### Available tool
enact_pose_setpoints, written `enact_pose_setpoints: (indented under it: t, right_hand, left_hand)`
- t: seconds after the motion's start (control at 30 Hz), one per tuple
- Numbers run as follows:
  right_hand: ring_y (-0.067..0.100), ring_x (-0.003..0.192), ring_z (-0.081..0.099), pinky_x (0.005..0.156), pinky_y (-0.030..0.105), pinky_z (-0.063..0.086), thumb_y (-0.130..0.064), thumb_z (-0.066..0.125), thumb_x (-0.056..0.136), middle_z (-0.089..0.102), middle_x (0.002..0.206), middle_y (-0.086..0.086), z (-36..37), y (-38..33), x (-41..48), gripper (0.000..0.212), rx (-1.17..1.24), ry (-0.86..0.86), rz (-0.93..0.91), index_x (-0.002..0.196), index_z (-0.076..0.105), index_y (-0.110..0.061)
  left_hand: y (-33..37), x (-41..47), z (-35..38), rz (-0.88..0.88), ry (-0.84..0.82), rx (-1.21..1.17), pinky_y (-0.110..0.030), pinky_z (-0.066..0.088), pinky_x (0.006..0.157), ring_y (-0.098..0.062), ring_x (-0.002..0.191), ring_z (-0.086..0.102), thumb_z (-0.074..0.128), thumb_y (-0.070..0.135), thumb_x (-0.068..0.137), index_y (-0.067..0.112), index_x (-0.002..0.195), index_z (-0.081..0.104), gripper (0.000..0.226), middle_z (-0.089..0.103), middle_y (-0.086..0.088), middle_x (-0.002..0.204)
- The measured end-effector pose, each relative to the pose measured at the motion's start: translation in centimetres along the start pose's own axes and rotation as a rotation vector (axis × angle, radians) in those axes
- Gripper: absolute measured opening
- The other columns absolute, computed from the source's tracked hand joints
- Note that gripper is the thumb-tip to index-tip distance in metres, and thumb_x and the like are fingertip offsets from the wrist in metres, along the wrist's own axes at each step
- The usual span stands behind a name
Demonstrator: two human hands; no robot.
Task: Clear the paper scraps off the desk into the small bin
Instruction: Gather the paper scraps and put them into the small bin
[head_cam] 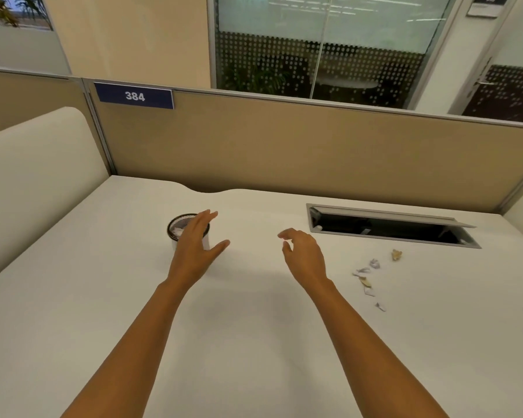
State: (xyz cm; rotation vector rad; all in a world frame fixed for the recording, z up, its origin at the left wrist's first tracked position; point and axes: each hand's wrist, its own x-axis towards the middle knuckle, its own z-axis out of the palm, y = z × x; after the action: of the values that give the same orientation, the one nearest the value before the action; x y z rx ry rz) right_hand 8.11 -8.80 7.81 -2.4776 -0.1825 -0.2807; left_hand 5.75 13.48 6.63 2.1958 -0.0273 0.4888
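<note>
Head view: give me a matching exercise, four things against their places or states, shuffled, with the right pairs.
Things:
1. bin
2. scraps
3. left hand
4. cable hatch

Places or states:
A. lid raised, by the partition
B. open, fingers spread, over the bin's near side
C. strewn on the desk right of the right hand
D. upright, white paper inside

Pairs: 1-D, 2-C, 3-B, 4-A
</note>
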Motion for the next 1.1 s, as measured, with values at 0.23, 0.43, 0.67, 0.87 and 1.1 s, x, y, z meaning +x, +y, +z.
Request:
enact_pose_setpoints:
  t: [0.23,0.43,0.67,0.87,1.1]
  right_hand:
    - [0.019,0.12,0.055,0.099,0.026,0.043,-0.011,0.049,0.095,0.056,0.135,0.004,-4.3,10.6,-3.2,0.035,-0.166,-0.081,0.166,0.128,0.056,-0.021]
    - [0.015,0.142,0.027,0.114,0.025,0.022,-0.019,0.038,0.099,0.025,0.156,-0.003,-6.3,17.0,-5.4,0.044,-0.383,-0.264,0.056,0.142,0.037,-0.026]
    - [0.012,0.14,0.031,0.114,0.03,0.023,-0.038,0.033,0.1,0.033,0.152,-0.008,-7.0,20.3,-6.8,0.043,-0.178,-0.322,0.025,0.142,0.039,-0.029]
    - [0.003,0.114,0.053,0.099,0.016,0.032,-0.036,0.047,0.095,0.06,0.128,-0.011,-8.7,22.9,-8.2,0.032,-0.117,-0.164,-0.108,0.12,0.063,-0.027]
    - [0.014,0.071,0.067,0.074,0.019,0.055,-0.011,0.062,0.088,0.073,0.095,0.004,-9.9,24.2,-6.4,0.015,0.122,-0.064,0.063,0.098,0.073,-0.007]
  left_hand:
    - [5.3,-2.5,7.9,0.035,-0.125,-0.013,-0.025,0.032,0.106,-0.014,0.13,0.041,0.061,0.024,0.088,0.022,0.127,0.053,0.039,0.048,0.003,0.138]
    - [8.7,-4.3,14.8,0.02,-0.259,0.019,-0.03,0.036,0.109,-0.016,0.127,0.046,0.057,0.021,0.091,0.019,0.126,0.054,0.035,0.052,0.0,0.135]
    - [11.1,-5.2,21.2,-0.044,-0.377,0.081,-0.029,0.032,0.111,-0.016,0.131,0.041,0.053,0.023,0.093,0.021,0.13,0.05,0.038,0.046,0.0,0.141]
    - [12.6,-4.9,25.2,-0.047,-0.486,0.137,-0.03,0.027,0.114,-0.018,0.136,0.034,0.049,0.023,0.094,0.021,0.138,0.039,0.045,0.038,-0.001,0.148]
    - [14.0,-3.3,28.6,0.009,-0.594,0.242,-0.031,0.019,0.116,-0.018,0.142,0.024,0.038,0.021,0.099,0.021,0.145,0.03,0.046,0.024,0.0,0.155]
